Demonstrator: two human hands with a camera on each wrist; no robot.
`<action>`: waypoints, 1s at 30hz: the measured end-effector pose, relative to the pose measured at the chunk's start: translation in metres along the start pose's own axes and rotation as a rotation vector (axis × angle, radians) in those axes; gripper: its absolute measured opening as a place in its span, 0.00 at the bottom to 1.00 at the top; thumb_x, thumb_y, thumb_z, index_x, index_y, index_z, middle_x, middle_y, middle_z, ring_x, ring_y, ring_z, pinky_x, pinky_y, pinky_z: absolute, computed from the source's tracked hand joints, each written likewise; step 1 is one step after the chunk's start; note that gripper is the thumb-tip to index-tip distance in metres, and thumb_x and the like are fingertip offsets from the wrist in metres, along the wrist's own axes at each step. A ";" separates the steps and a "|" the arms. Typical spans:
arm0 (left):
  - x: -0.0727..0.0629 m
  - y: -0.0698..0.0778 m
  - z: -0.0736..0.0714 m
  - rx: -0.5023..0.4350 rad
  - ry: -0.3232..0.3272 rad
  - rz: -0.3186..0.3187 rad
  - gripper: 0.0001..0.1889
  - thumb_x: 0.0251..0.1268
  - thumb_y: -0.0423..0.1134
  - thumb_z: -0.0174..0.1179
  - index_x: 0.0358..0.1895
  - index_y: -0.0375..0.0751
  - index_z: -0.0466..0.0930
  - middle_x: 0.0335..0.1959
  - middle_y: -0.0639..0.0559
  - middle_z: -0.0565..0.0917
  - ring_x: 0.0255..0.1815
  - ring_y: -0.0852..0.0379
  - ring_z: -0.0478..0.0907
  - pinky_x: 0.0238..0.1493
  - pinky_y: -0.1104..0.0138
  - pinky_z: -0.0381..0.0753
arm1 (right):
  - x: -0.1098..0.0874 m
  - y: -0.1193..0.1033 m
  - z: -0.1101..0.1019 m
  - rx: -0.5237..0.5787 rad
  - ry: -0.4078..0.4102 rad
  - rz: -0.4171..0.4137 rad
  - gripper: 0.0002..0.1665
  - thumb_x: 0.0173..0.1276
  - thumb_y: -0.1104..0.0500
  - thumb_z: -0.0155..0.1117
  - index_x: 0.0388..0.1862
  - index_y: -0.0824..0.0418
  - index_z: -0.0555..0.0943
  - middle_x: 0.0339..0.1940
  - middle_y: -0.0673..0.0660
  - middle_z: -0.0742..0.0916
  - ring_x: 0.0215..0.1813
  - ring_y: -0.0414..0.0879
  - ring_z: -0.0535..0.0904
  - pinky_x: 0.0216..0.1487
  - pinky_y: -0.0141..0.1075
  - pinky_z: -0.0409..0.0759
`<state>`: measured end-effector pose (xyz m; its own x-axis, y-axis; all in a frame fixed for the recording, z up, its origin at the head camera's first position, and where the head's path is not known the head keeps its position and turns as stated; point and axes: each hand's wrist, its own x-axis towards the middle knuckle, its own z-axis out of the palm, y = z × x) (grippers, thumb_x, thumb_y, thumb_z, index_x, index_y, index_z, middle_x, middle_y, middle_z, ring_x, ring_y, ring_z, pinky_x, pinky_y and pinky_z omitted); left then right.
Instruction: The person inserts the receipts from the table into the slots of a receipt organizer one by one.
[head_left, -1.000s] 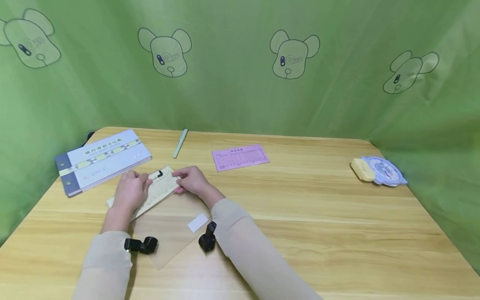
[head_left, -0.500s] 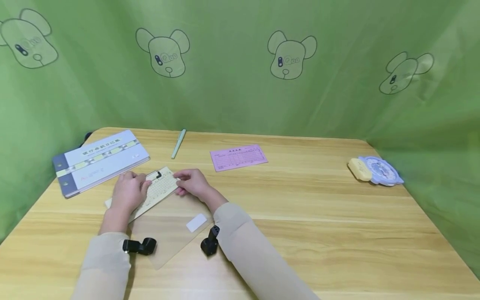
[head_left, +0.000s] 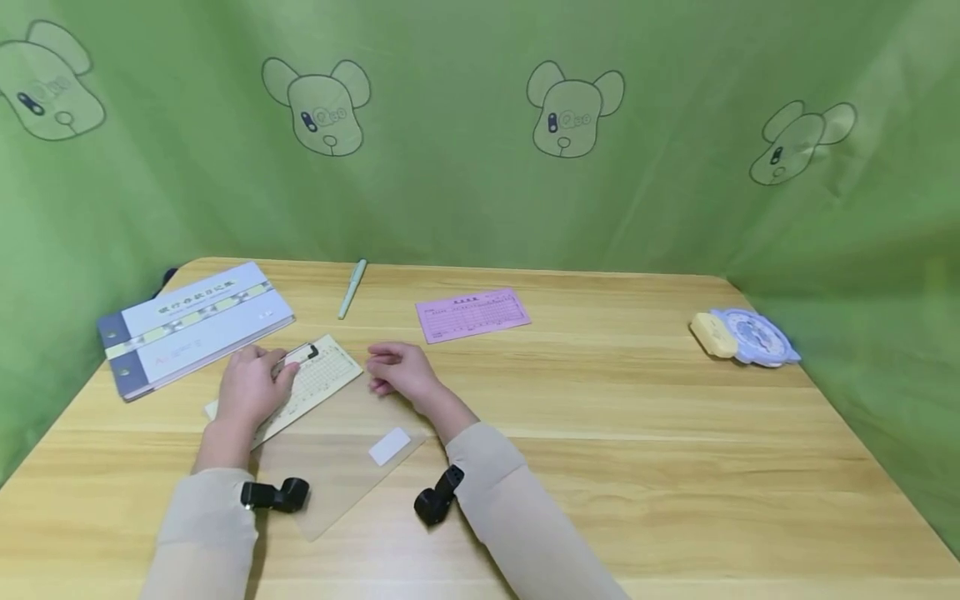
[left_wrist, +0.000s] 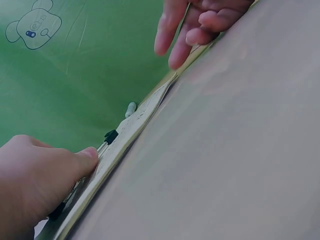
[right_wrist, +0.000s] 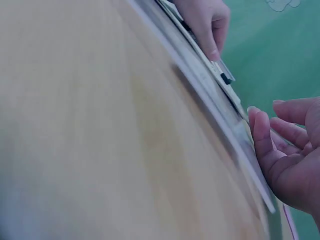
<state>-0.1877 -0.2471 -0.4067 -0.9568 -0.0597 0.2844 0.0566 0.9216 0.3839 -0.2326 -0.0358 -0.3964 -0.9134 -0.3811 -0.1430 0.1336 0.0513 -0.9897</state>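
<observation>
My left hand [head_left: 251, 387] is at the far edge of a cream printed form [head_left: 318, 379], its curled fingers and thumb gripping a metal clip [head_left: 302, 355] with a black end. In the left wrist view the thumb lies against the clip [left_wrist: 101, 150]. My right hand [head_left: 405, 375] hovers just right of the form's corner, fingers loosely bent with nothing between them. The form lies over one end of a translucent sheet [head_left: 330, 475] that bears a white label [head_left: 389, 447]. The left palm and sleeve hide the form's near left part.
A bank ledger book [head_left: 195, 327] lies at the left, with a pale green pen [head_left: 352, 289] beyond the form. A pink slip [head_left: 473, 315] rests at the back middle. On the far right are a yellow block [head_left: 714, 335] and a blue clock-shaped item [head_left: 757, 337].
My right hand has let go of the form's right corner and drawn slightly away to the right. The left hand stays at the clip. The view has shifted slightly.
</observation>
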 end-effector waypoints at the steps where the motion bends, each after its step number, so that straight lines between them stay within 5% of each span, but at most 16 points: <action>1: 0.000 0.000 0.000 -0.003 0.002 -0.002 0.21 0.60 0.42 0.50 0.46 0.25 0.72 0.39 0.31 0.70 0.43 0.39 0.63 0.45 0.51 0.60 | -0.004 -0.004 -0.001 -0.003 0.003 -0.002 0.20 0.57 0.71 0.56 0.50 0.73 0.71 0.35 0.63 0.80 0.24 0.49 0.77 0.27 0.36 0.78; 6: -0.001 -0.002 0.000 -0.019 0.010 -0.001 0.20 0.60 0.42 0.51 0.46 0.25 0.72 0.38 0.32 0.70 0.42 0.39 0.63 0.44 0.51 0.61 | -0.010 -0.016 -0.013 -0.030 0.031 -0.001 0.21 0.57 0.69 0.57 0.51 0.72 0.70 0.34 0.60 0.79 0.34 0.59 0.77 0.35 0.43 0.77; 16: 0.000 -0.001 0.000 -0.035 0.014 -0.005 0.21 0.59 0.42 0.51 0.46 0.25 0.72 0.37 0.33 0.70 0.41 0.40 0.64 0.43 0.51 0.62 | -0.002 -0.020 -0.064 -0.097 0.134 -0.058 0.24 0.56 0.69 0.57 0.54 0.69 0.69 0.40 0.62 0.78 0.39 0.60 0.74 0.38 0.45 0.75; 30: 0.000 -0.001 0.000 -0.044 0.001 -0.017 0.21 0.60 0.43 0.51 0.47 0.26 0.72 0.37 0.33 0.70 0.40 0.40 0.63 0.43 0.51 0.61 | 0.021 -0.028 -0.149 -0.274 0.334 -0.039 0.28 0.55 0.67 0.59 0.57 0.69 0.66 0.45 0.63 0.75 0.39 0.49 0.72 0.42 0.44 0.73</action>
<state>-0.1873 -0.2478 -0.4069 -0.9574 -0.0758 0.2787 0.0527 0.9029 0.4267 -0.3130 0.0922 -0.3721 -0.9961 -0.0701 -0.0543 0.0306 0.3036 -0.9523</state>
